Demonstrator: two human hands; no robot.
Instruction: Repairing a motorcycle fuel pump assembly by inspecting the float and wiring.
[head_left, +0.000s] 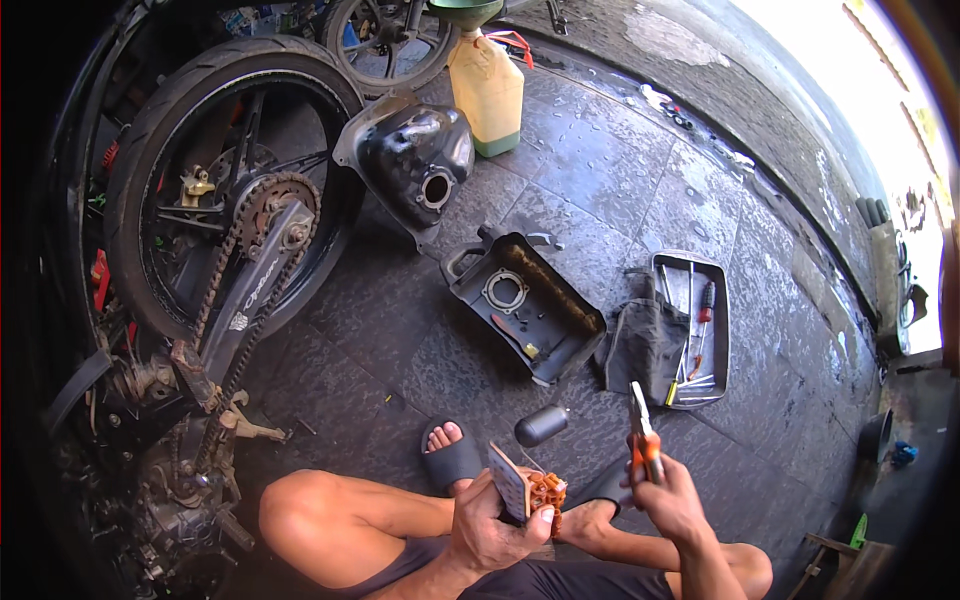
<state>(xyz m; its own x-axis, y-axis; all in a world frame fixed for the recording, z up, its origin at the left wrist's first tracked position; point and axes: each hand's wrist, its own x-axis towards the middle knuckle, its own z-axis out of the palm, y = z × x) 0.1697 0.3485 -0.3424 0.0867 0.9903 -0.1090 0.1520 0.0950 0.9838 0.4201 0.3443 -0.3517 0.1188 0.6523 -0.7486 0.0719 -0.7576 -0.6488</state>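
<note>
My left hand (492, 530) grips a part with a metal mounting plate (508, 483) and an orange, irregular body (549, 490), held low in the middle. A thin wire rises from it toward a black cylindrical float (541, 427). My right hand (662, 495), right of it and apart, is closed round pliers (645, 445) with orange-and-dark handles, jaws pointing up. Beyond my hands sits a dark rectangular pan (560, 354) holding a metal ring (505, 291), a red-handled tool and small pieces.
A motorcycle wheel with chain (325, 90) stands at left. Behind are a dented black tank (400, 160) and a yellowish jug (485, 95) with a green funnel. A tool tray (718, 300) with cloth lies at right on dark floor tiles (600, 180). My bent legs frame the hands.
</note>
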